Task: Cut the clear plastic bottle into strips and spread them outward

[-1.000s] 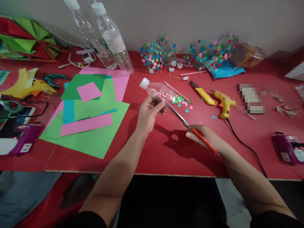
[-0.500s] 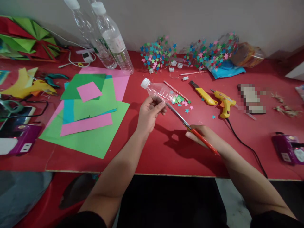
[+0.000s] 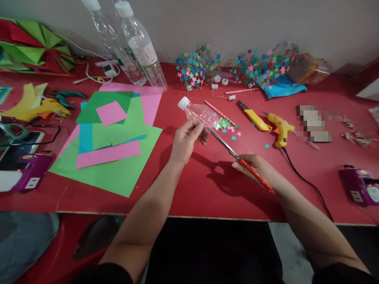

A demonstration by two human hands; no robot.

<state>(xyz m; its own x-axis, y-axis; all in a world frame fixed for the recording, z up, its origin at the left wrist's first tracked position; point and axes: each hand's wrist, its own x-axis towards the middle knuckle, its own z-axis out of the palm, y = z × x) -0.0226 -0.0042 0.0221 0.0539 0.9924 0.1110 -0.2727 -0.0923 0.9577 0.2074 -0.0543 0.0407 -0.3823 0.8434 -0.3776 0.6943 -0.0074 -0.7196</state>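
Observation:
My left hand [image 3: 188, 138] is closed in a pinch, thumb against forefinger; what lies between the fingertips is too small or too clear to make out. My right hand [image 3: 251, 167] grips red-handled scissors [image 3: 241, 158], whose blades look closed and point up-left to the left fingertips. Just beyond the left hand is a clear cut bottle top [image 3: 204, 114] with a white cap, partly hidden by the fingers; whether they touch it I cannot tell. Loose star sequins [image 3: 226, 125] lie by its right end, next to a striped pink stick [image 3: 219, 111].
Coloured paper sheets [image 3: 118, 177] lie left, with tall plastic bottles [image 3: 145, 55] behind. Two star-covered clear shapes [image 3: 197, 69] stand by the wall. On the right are a yellow cutter [image 3: 254, 118], a yellow glue gun [image 3: 280, 128] with its cord, and a purple power socket [image 3: 358, 183].
The bottle top has shifted slightly to the right. My left fingertips have moved a little up and left, and the scissors slightly right, leaving the blade tip a bit farther from the fingers.

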